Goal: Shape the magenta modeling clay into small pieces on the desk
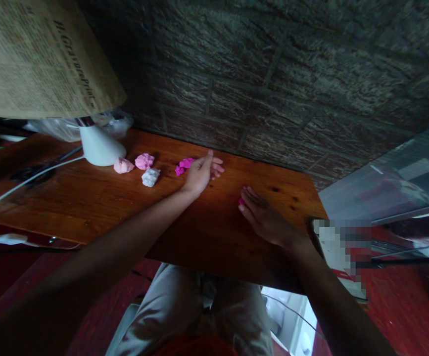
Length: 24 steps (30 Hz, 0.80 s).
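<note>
On the wooden table, my left hand (201, 174) is held with its fingers stretched apart and nothing in them. Right beside it, partly behind the hand, lie bright pink lumps (183, 165) with a rough, crumpled surface; I cannot tell if they are clay or paper. My right hand (259, 215) rests low over the table to the right. A small bright pink lump (241, 201) peeks out between its thumb and fingers, mostly covered. Further left sit a pale pink lump (123, 165), a pink lump (144, 161) and a white lump (151, 177).
A lamp with a white base (101, 146) and newsprint shade (47, 59) stands at the left, its white cord (24, 183) crossing the table (99, 202). Clear plastic (119, 123) lies behind it. A dark brick wall (236, 74) borders the back. My legs are below the front edge.
</note>
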### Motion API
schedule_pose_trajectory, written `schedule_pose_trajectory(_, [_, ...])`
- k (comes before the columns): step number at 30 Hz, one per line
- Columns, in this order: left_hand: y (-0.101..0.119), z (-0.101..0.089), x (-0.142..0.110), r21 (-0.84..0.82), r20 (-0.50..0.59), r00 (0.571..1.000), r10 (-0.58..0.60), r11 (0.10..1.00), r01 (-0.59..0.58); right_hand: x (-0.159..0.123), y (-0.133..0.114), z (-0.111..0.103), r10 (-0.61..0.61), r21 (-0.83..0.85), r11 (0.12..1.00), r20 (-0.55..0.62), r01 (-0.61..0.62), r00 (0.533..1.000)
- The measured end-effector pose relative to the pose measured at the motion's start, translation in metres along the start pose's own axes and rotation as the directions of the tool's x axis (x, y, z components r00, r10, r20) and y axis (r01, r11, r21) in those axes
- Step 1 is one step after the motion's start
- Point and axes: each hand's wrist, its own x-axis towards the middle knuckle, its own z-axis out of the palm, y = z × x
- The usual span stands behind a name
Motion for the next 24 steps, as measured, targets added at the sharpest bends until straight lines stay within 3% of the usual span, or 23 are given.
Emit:
schedule_pose_trajectory(3, [-0.003,-0.001,0.004,0.0,-0.013,1.0,0.015,1.0,-0.015,0.017,0.001,0.002,0.113,-0.012,0.993,-0.002,-0.113,0.994])
schedule_pose_trajectory(7, [-0.007,-0.005,0.009,0.012,-0.04,0.997,0.068,0.998,-0.067,0.053,-0.013,0.013,-0.004,-0.058,0.998,-0.002,0.003,1.0])
schedule_pose_trajectory(10, [-0.01,-0.012,0.015,0.044,-0.029,0.994,0.102,0.994,-0.1,0.044,-0.024,0.016,-0.149,-0.103,0.984,-0.034,0.145,0.988])
schedule_pose_trajectory(13, [-0.016,-0.019,0.019,0.223,0.117,0.984,0.136,0.962,-0.16,0.019,-0.022,0.011,-0.206,-0.16,0.968,-0.051,0.195,0.977])
schedule_pose_trajectory(15, [-0.02,-0.023,0.02,0.418,0.294,0.938,0.182,0.858,-0.298,0.018,-0.016,0.008,-0.173,-0.188,0.969,-0.044,0.162,0.984])
schedule_pose_trajectory(18, [-0.027,-0.025,0.02,0.619,0.525,0.833,0.175,0.593,-0.515,0.039,-0.014,0.008,-0.102,-0.2,0.975,-0.019,0.097,0.995])
schedule_pose_trajectory(21, [-0.031,-0.027,0.019,0.695,0.604,0.791,0.095,0.424,-0.581,0.048,-0.022,0.013,-0.15,-0.206,0.967,0.007,0.148,0.989])
schedule_pose_trajectory(24, [-0.032,-0.027,0.017,0.722,0.613,0.787,0.067,0.359,-0.592,0.032,-0.022,0.012,-0.226,-0.231,0.948,0.001,0.22,0.974])
